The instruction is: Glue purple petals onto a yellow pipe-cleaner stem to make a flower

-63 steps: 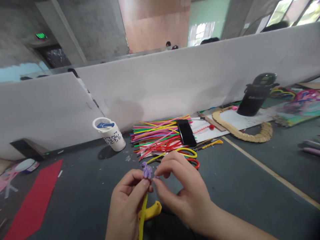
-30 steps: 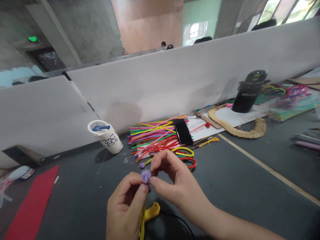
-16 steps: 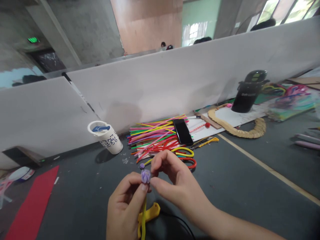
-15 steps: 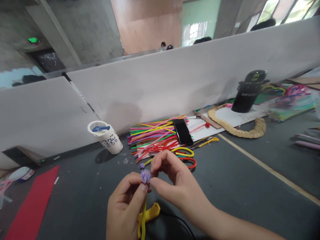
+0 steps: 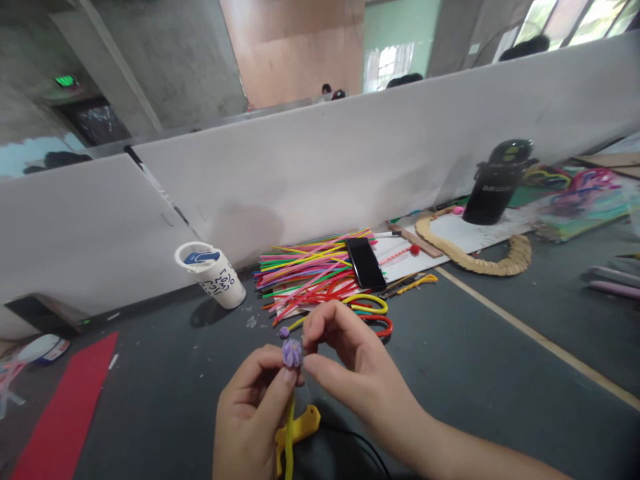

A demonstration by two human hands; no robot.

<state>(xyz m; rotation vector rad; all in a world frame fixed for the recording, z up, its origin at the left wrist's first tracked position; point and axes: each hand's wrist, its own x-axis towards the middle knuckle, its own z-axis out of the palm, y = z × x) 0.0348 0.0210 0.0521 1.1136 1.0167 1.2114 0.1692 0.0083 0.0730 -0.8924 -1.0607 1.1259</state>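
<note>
At the lower centre of the frame, my left hand (image 5: 245, 417) is pinching the purple flower (image 5: 292, 353) at its base between thumb and fingers, and the yellow stem (image 5: 289, 417) is running down beneath it. My right hand (image 5: 370, 377) is hovering at the flower's right edge, thumb and forefinger curling with a small gap showing between them; whether they are touching the petals, I cannot tell. For working this well, I am judging that the left pinch should be staying firm but low, leaving the petals uncrushed, while the right fingertips should be teasing lightly from the side, one petal at a time. Crowding me just above the flower, a small purple ball (image 5: 284, 332) is lying on its own yellow stalk, and the scissors (image 5: 383, 327) are sitting behind my right knuckles, with the pipe cleaners (image 5: 300, 270) and phone (image 5: 367, 263) spreading farther up at centre. Below, the yellow tool (image 5: 306, 425) is lying behind the stem, its right end showing, and a dark cable (image 5: 363, 443) is curving nearby. The white divider (image 5: 300, 167) is closing off the upper side. More room is opening on the dark table (image 5: 460, 380) at lower right, where my elbow could be swinging freely.
</note>
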